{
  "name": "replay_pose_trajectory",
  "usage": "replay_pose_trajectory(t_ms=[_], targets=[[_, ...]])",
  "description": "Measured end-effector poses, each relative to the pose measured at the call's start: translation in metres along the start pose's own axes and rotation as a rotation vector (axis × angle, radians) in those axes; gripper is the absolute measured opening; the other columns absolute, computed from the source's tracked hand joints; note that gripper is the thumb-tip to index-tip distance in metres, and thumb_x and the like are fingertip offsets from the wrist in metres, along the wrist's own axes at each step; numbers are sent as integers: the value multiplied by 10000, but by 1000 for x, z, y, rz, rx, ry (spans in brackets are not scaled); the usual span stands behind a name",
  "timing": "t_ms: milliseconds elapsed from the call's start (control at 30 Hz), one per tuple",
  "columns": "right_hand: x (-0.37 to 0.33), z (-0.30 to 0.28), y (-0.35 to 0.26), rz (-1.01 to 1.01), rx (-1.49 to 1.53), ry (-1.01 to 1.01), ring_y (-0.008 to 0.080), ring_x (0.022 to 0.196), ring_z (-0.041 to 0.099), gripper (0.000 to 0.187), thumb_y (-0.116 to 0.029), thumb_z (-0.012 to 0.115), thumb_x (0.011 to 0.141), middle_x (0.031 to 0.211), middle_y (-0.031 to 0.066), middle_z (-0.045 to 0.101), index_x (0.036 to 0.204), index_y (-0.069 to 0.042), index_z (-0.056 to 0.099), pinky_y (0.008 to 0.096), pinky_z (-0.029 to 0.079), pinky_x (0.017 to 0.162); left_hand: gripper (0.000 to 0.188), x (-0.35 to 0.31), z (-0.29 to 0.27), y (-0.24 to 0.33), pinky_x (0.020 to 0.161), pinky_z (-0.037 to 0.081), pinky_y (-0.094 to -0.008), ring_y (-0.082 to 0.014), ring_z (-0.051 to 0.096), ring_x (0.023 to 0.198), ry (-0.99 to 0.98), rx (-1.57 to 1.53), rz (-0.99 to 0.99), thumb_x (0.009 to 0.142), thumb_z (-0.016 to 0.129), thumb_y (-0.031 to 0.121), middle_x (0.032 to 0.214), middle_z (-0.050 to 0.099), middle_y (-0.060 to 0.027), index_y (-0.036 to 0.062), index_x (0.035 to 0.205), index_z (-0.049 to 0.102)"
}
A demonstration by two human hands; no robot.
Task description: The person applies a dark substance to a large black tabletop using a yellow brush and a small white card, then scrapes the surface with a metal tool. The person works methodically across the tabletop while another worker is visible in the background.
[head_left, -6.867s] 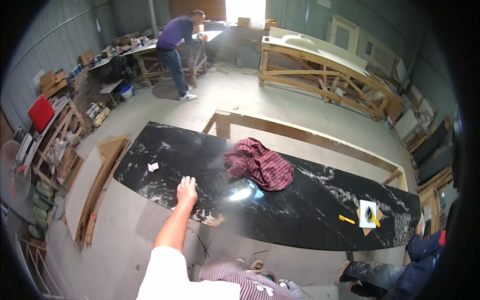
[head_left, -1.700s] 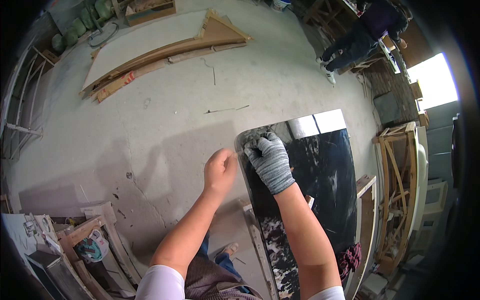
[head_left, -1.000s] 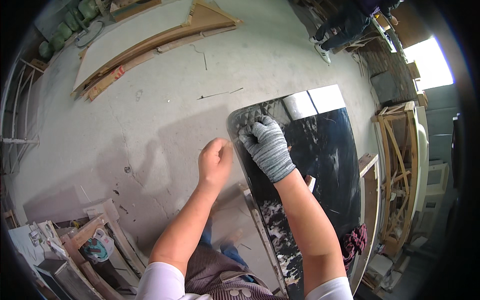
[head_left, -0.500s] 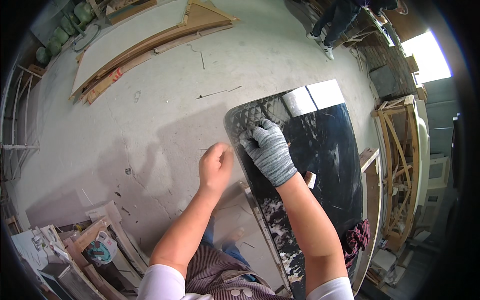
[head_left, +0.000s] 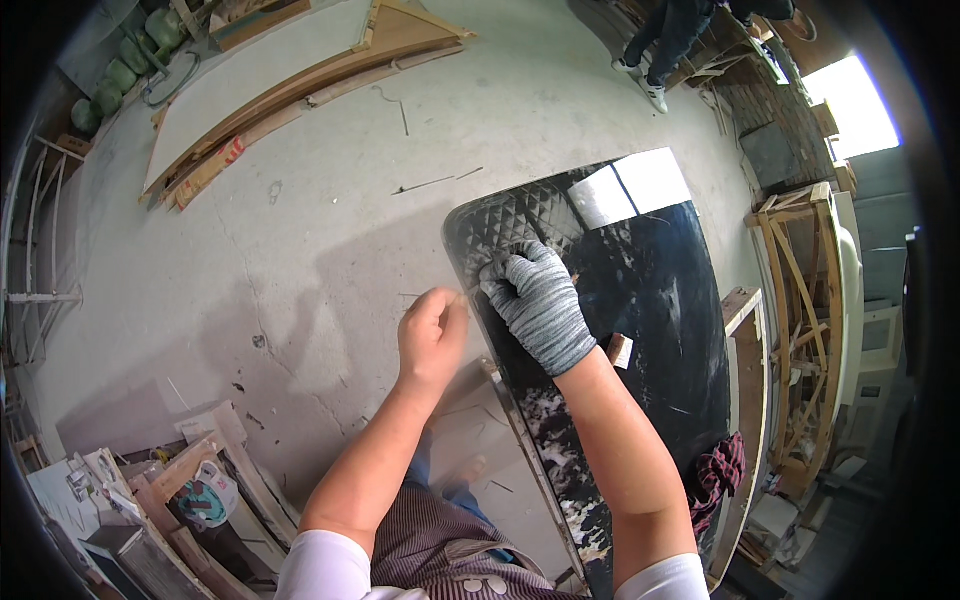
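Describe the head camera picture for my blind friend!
A person's gloved right hand is over a shiny black slab with whitish patches; the bare left hand curls beside its edge. A red checked cloth lies near the right forearm.

view swung round since the start: black marbled tabletop, then lying crosswise, now runs lengthwise up the right half. left hand, then on the tabletop by its long edge, now off it, fingers curled, just beside the edge. right hand, grey-gloved, now in view near the rounded corner. small white box, lately half hidden behind the right forearm, now clear of it. co-worker, first seen head to foot, now cut off by the upper rim.
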State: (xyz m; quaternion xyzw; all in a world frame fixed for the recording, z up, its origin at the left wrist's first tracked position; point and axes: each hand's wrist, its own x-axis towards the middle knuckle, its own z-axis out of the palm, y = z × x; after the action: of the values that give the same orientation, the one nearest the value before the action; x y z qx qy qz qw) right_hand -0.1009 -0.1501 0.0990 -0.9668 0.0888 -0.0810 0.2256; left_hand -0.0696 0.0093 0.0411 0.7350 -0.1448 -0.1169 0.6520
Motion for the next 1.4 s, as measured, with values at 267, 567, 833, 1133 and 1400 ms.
replay_pose_trajectory(t_ms=[267, 567, 833, 1133, 1400], targets=[[-9, -6, -5, 25, 29, -3, 389, 876, 596, 176, -111, 716, 756, 908, 185, 616, 910, -32, 684, 475, 505, 764, 82, -10, 2, -6, 550, 372, -227, -38, 412, 623, -22, 32, 51, 947, 625, 15, 692, 501, 36, 24, 873, 590], [-21, -5, -2, 5, 25, 37, 380, 840, 573, 106, -71, 720, 776, 841, 158, 600, 864, -34, 674, 460, 485, 729, 114, -18, 2, 3, 559, 402, -290, -135, 473, 599, -45, 23, 22, 928, 627, 42, 668, 519, -52, 17, 831, 574], [-32, -6, -2, 10, 46, 44, 379, 818, 578, 102, -73, 720, 774, 827, 158, 602, 864, -39, 685, 463, 485, 717, 106, -29, 6, -1, 537, 359, -238, -45, 397, 608, -45, 30, 76, 948, 626, 14, 672, 473, 33, 27, 856, 575], [-45, -8, -3, 16, -6, 22, 360, 839, 581, 103, -80, 724, 764, 832, 139, 611, 860, -61, 695, 454, 480, 747, 109, -41, 8, 1, 544, 368, -239, -51, 411, 613, -50, 36, 71, 951, 626, 17, 680, 495, 23, 27, 853, 578], [-56, -9, -2, 9, 26, 21, 357, 839, 583, 116, -56, 728, 748, 835, 133, 627, 858, -46, 694, 447, 485, 749, 116, -52, 11, 2, 547, 372, -248, -63, 414, 612, -44, 42, 94, 947, 624, 8, 679, 494, 11, 22, 846, 569]])
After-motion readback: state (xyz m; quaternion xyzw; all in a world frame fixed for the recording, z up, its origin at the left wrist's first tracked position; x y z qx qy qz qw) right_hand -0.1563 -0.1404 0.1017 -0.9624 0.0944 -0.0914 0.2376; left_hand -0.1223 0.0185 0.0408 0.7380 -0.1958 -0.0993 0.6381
